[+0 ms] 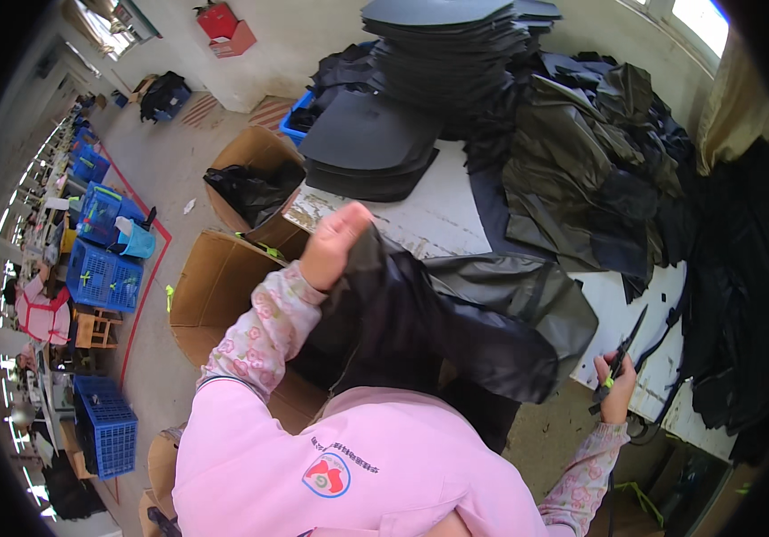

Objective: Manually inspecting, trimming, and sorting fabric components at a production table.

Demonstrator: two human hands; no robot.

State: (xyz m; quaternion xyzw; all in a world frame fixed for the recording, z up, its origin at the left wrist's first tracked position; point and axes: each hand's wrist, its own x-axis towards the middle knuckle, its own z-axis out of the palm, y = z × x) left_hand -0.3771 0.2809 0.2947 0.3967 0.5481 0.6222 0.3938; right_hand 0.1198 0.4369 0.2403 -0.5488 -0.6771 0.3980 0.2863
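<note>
My left hand is raised near the table's left corner, its fingers closed on the edge of a black, shiny fabric piece. From there the cloth hangs in front of my body and folds across to the right, over a grey-olive fabric piece on the table. My right hand is low at the table's front edge, wrapped round a pair of black scissors. Their blades point up and away from me. A yellow-green strip shows by the fingers. Dark straps lie beside the scissors.
On the white table stand tall stacks of dark sheets, with heaped dark fabric at the right. Open cardboard boxes stand at the table's left. Blue crates line the floor beyond a red line.
</note>
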